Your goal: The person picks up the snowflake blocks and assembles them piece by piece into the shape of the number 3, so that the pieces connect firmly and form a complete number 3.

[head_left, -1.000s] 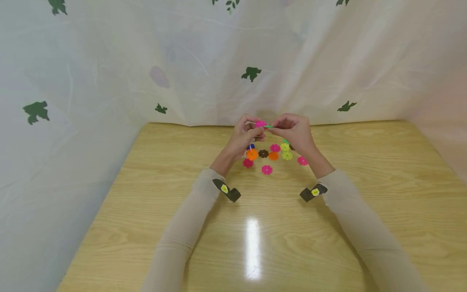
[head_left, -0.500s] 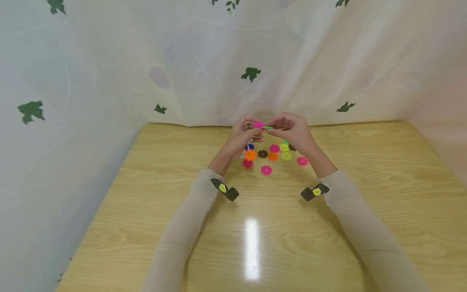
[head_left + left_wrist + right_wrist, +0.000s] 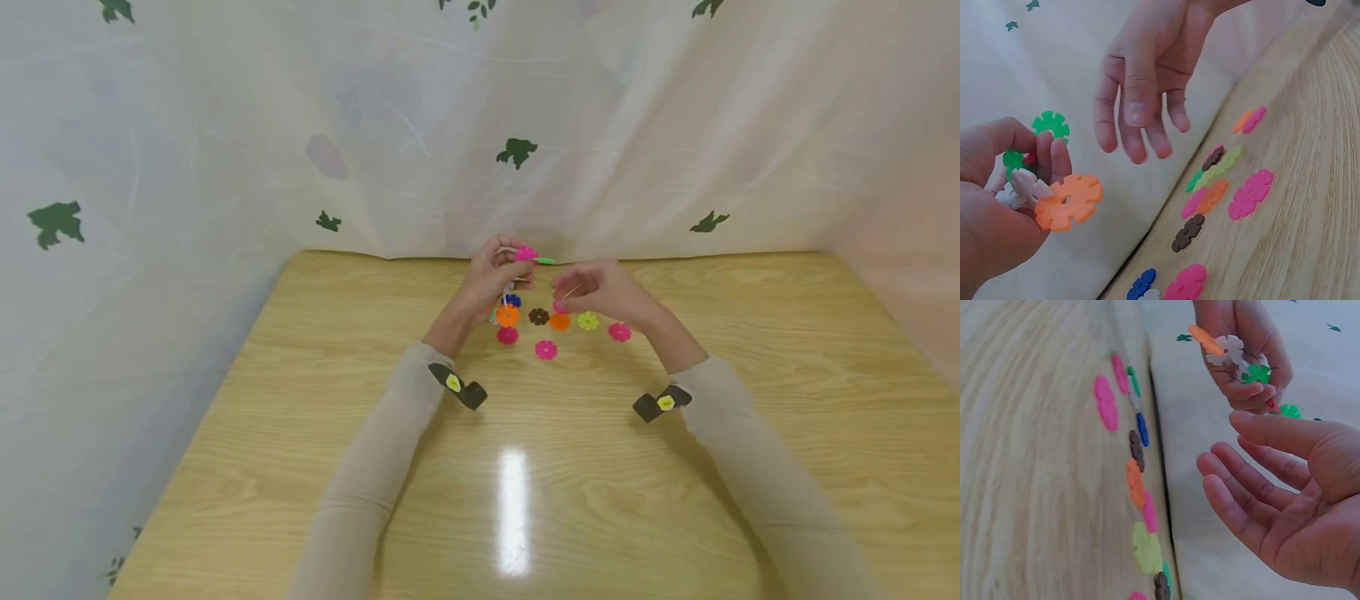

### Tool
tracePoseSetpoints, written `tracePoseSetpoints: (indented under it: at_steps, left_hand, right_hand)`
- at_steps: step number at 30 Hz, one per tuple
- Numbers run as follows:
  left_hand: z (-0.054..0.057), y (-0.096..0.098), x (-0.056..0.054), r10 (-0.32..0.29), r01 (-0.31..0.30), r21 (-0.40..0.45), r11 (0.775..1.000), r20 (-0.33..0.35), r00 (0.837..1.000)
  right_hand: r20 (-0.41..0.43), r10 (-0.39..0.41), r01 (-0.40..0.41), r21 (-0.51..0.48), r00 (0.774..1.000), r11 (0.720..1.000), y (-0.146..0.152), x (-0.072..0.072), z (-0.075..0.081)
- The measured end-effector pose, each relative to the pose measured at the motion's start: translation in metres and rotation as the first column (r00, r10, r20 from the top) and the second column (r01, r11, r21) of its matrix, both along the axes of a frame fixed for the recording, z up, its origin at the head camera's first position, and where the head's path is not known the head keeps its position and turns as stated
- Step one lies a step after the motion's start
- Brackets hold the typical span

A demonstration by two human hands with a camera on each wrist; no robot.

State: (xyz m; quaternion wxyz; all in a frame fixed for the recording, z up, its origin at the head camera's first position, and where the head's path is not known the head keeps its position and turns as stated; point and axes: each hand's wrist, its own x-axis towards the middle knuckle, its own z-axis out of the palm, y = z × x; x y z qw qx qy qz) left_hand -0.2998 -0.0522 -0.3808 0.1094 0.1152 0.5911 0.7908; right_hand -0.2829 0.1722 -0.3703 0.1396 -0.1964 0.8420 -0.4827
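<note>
My left hand [image 3: 482, 287] grips a chain of notched, flower-shaped plastic discs slotted together. In the left wrist view an orange disc [image 3: 1071, 201] sticks out at the near end, with white discs [image 3: 1019, 189] beside it. A green disc [image 3: 1051, 127] shows at the far end; the fingers hide part of the chain. My right hand [image 3: 1291, 494] hovers beside the chain, fingers spread and relaxed, with nothing in them. Below that hand lie loose discs, among them an orange disc [image 3: 1135, 483], a yellow-green disc [image 3: 1145, 547] and a brown disc [image 3: 1137, 450].
More loose discs lie along the wooden table's [image 3: 420, 467] far side, including a blue disc [image 3: 1142, 429] and a pink disc [image 3: 546, 350]. Behind the table's far edge hangs a pale curtain [image 3: 420, 167] with green leaf-like prints.
My right hand has let go of the green disc, which stays on the chain, and has drawn back and down toward the loose discs. The left hand has shifted slightly left with the chain.
</note>
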Motion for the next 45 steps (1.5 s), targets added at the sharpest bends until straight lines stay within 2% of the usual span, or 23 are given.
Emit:
tracePoseSetpoints:
  at_steps: [7,16,27,39,45]
  left_hand:
    - [-0.002,-0.001,-0.003,0.007,-0.007,0.004,1.0,0.006,1.0]
    - [-0.001,-0.002,-0.003,-0.014,0.014,-0.009,1.0,-0.011,1.0]
    - [-0.004,-0.001,-0.004,-0.01,0.01,0.0,1.0,0.003,1.0]
    - [-0.004,0.0,-0.002,-0.004,0.004,-0.022,1.0,0.008,1.0]
    - [-0.004,-0.001,-0.002,-0.01,0.01,-0.038,0.999,-0.003,1.0]
  right_hand:
    - [0.012,0.173,-0.174,0.066,0.985,0.983,-0.001,0.001,-0.011]
    - [0.007,0.319,-0.318,0.114,0.948,0.941,-0.009,0.004,-0.024]
    - [0.014,0.38,-0.377,0.164,0.925,0.912,-0.018,0.005,-0.034]
    - [0.004,0.347,-0.342,0.187,0.938,0.921,-0.02,0.008,-0.034]
    - [0.002,0.359,-0.354,0.18,0.933,0.918,-0.021,0.006,-0.033]
